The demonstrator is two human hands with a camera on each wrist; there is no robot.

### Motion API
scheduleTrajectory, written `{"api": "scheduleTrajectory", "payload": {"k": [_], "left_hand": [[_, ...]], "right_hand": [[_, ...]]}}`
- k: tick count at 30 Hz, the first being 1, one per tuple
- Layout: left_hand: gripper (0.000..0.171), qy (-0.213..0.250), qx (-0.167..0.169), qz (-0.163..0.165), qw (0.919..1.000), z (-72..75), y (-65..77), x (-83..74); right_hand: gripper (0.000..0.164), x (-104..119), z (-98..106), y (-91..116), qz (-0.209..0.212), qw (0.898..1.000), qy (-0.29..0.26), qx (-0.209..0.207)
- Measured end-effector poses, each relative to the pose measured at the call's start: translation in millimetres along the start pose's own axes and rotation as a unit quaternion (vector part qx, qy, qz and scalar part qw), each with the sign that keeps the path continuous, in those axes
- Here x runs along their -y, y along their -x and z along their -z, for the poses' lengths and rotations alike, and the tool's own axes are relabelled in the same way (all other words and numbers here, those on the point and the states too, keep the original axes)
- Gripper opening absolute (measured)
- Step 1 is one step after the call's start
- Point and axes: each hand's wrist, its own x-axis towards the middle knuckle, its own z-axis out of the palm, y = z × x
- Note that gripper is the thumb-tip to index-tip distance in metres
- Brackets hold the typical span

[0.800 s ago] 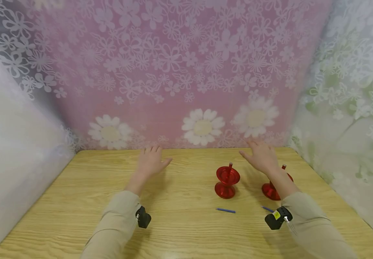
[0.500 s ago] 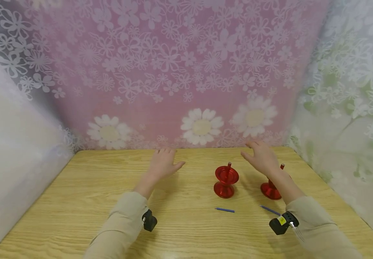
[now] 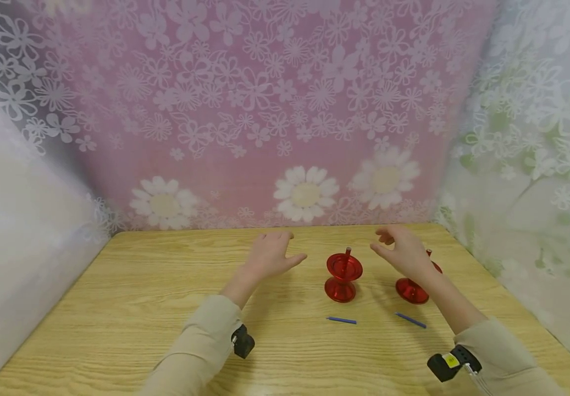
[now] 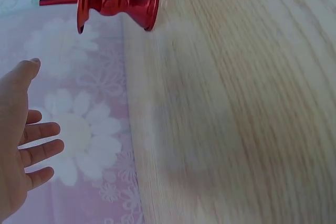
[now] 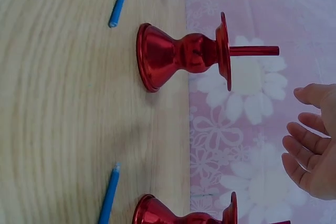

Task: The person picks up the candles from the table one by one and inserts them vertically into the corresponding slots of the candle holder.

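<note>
Two shiny red metal candle holders stand upright on the table, each with a cupped top and a thin tube rising from it. My left hand (image 3: pixel 269 256) hovers to the left of the left candle holder (image 3: pixel 341 289), apart from it, thumb spread and fingers extended. Over the right candle holder (image 3: pixel 410 291) is my right hand (image 3: pixel 404 254), fingers loosely bent and holding nothing; hand and forearm hide part of that holder. Before the holders lie two slim blue candles, the left candle (image 3: pixel 342 320) and the right candle (image 3: pixel 410 320), their wicks visible in the right wrist view.
The wood-grain table (image 3: pixel 166 308) reaches back to a pink flowered curtain (image 3: pixel 245 165). Pale curtains hang along the left side and the right side (image 3: pixel 527 209). A black wrist camera is strapped at each sleeve.
My left hand has moved right, toward the left candle holder. My right hand has come slightly nearer and its fingers have bent. Candle holders and candles stay in place on the table.
</note>
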Motion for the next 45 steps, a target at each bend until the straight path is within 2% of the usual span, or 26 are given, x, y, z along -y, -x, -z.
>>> {"api": "scheduleTrajectory", "payload": {"k": [7,16,21,25,30,40,45], "left_hand": [[0.059,-0.011,0.015,-0.028,0.9994,-5.4,-6.2,-20.4],[0.059,-0.021,0.031,-0.049,0.9981,-13.7,-13.4,-40.6],[0.057,-0.031,0.042,-0.059,0.9969,-19.2,-14.5,-49.7],[0.056,-0.063,0.042,-0.083,0.9937,-23.7,-13.0,-56.3],[0.056,-0.106,0.027,-0.108,0.9881,-27.7,-11.4,-62.0],[0.051,-0.119,0.016,-0.122,0.9851,-29.2,-13.3,-66.0],[0.051,-0.127,0.022,-0.119,0.9845,-28.8,-13.3,-67.8]], "right_hand": [[0.037,4,3,18,-0.002,0.999,-0.050,-0.001],[0.034,7,2,35,-0.030,0.997,-0.068,0.023],[0.032,7,-5,46,-0.041,0.996,-0.074,0.036],[0.030,7,-12,53,-0.041,0.995,-0.074,0.051],[0.028,8,-18,58,-0.040,0.993,-0.084,0.076],[0.030,7,-41,61,-0.034,0.985,-0.121,0.117],[0.032,5,-51,62,-0.021,0.977,-0.158,0.142]]}}
